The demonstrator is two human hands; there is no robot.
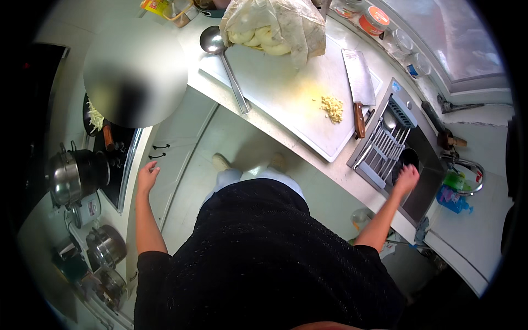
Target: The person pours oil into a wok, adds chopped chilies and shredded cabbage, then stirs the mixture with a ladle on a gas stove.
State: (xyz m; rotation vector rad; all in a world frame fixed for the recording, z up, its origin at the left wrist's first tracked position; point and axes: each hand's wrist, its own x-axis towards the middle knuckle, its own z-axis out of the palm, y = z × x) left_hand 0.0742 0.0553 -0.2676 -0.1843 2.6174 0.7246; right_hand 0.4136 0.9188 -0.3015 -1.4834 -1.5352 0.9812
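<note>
My left hand [147,175] hangs in the air beside the stove counter, fingers loosely apart and nothing in it. Over the sink [427,177] is my right hand [406,181], motion-blurred, with its fingers curled; whether it holds anything is unclear. Below that hand, a dark round pan or bowl [408,159] sits in the sink, partly covered by it. A metal dish rack [381,148] spans the sink's near side. On the white cutting board [280,99] lies a small heap of chopped garlic [332,109]. The cleaver [358,78] with a wooden handle rests along the board's right side.
A steel ladle [231,74] lies across the board's left corner, near a plastic bag of pale food [272,33]. At left, a wok [87,113] holds pale shreds beside a steel pot [68,177]. A blurred disc hides part of that side. Jars [373,20] line the windowsill.
</note>
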